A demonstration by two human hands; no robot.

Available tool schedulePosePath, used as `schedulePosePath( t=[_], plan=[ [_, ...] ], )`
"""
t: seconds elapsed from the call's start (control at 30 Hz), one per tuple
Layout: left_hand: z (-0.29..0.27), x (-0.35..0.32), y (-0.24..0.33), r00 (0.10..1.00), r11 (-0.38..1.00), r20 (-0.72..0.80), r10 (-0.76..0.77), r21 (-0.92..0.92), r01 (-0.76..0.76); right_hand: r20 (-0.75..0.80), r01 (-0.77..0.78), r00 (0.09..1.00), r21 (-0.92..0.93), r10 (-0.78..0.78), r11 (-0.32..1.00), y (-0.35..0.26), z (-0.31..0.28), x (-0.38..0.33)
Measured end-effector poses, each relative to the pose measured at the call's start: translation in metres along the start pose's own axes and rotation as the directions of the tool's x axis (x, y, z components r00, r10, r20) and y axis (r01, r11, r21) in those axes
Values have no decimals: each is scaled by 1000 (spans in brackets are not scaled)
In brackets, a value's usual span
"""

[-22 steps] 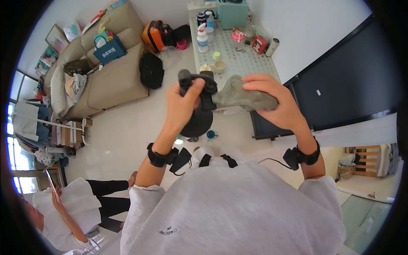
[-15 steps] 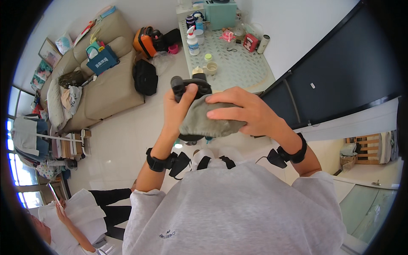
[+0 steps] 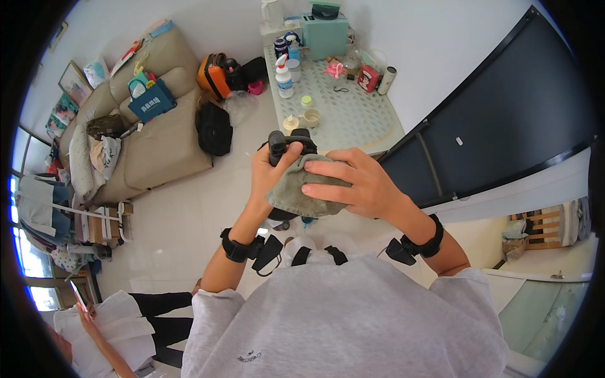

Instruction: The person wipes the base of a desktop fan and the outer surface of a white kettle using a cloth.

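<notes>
In front of my chest my left hand (image 3: 265,171) is closed round a black object (image 3: 291,143) with rounded, tube-like ends, its thumb lying across the near side. A grey-green cloth piece (image 3: 301,189), cap- or pouch-like, hangs against the black object, its lower edge curved. My right hand (image 3: 360,183) grips that cloth from the right, fingers spread over its top and thumb out of sight. Whether the cloth covers part of the black object I cannot tell. Each wrist wears a black strap with a small black box.
Ahead stands a patterned table (image 3: 353,116) with a spray bottle (image 3: 284,80), a mug (image 3: 311,116) and a red box (image 3: 369,79). A large dark panel (image 3: 498,120) leans at right. Left are a beige sofa (image 3: 167,148) and a black bag (image 3: 214,129). Someone holds a phone (image 3: 79,296).
Both hands, with the black object and the cloth, sit slightly lower in the picture. The view has shifted a little, and my right hand has moved slightly left over the cloth.
</notes>
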State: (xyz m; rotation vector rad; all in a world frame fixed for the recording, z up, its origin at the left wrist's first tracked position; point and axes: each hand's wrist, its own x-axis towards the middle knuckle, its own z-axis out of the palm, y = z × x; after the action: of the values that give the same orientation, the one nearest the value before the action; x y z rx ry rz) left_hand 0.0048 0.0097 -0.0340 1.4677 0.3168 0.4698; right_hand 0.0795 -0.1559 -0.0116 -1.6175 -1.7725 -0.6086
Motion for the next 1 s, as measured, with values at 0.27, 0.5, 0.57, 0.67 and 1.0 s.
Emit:
schedulePosePath(
  t=[0.27, 0.5, 0.57, 0.67, 1.0],
  plan=[
    [-7, -3, 4, 985, 978, 90, 145, 139, -157, 58, 41, 998, -43, -39, 998, 5, -2, -8],
    [-16, -2, 4, 976, 959, 155, 156, 211, -187, 88, 95, 992, -79, -88, 992, 6, -6, -11],
    [-12, -3, 7, 980, 963, 142, 141, 209, -169, 97, 95, 991, -75, -88, 993, 6, -7, -12],
    [-9, -6, 12, 987, 975, 123, 106, 181, -128, 75, 98, 993, -80, -92, 992, 6, -5, -11],
    [-15, -3, 0, 994, 984, 12, 107, 139, -108, 41, 155, 988, -148, -150, 977, 6, 5, -7]
  ],
)
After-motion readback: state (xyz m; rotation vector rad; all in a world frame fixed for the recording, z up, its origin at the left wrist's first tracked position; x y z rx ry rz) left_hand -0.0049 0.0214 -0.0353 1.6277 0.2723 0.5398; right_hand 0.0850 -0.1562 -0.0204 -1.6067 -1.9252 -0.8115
